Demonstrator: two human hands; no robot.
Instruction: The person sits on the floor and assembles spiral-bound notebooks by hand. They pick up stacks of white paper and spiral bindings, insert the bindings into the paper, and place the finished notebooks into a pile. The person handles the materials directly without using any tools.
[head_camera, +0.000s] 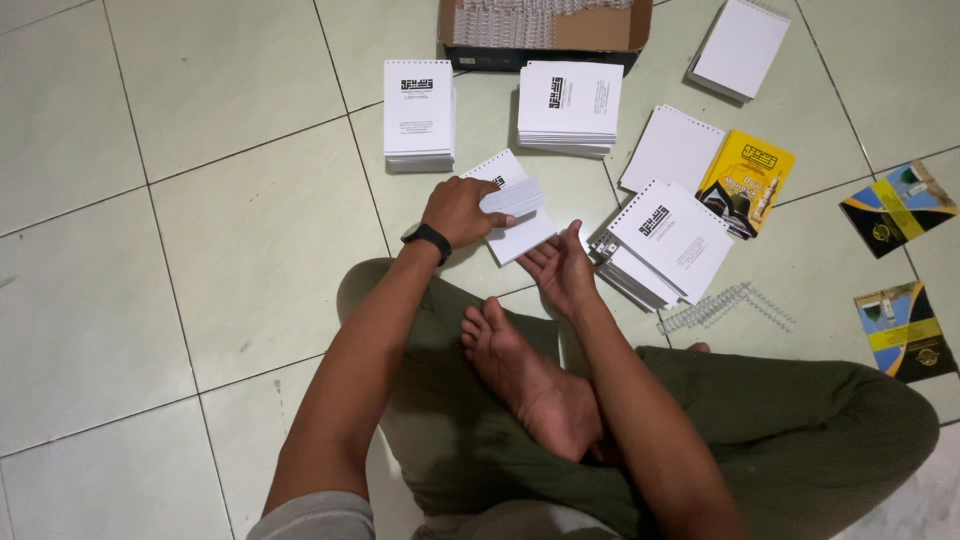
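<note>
I sit cross-legged on a pale tiled floor. My left hand (460, 210), a black watch on its wrist, grips a thin bundle of white pages (515, 197) lifted off a small white booklet stack (520, 235). My right hand (560, 268) lies palm up against the near right edge of that stack, fingers spread under its corner. Two taller stacks of printed white sheets (418, 115) (568, 105) stand just beyond. A pile of punched white booklets (665, 245) lies right of my right hand.
An open cardboard box (545, 30) of binding coils sits at the top. Loose white coils (725, 305) lie by my right knee. Blank punched sheets (672, 145) (742, 48), a yellow cover (748, 180) and dark blue-yellow covers (897, 205) (905, 330) spread to the right.
</note>
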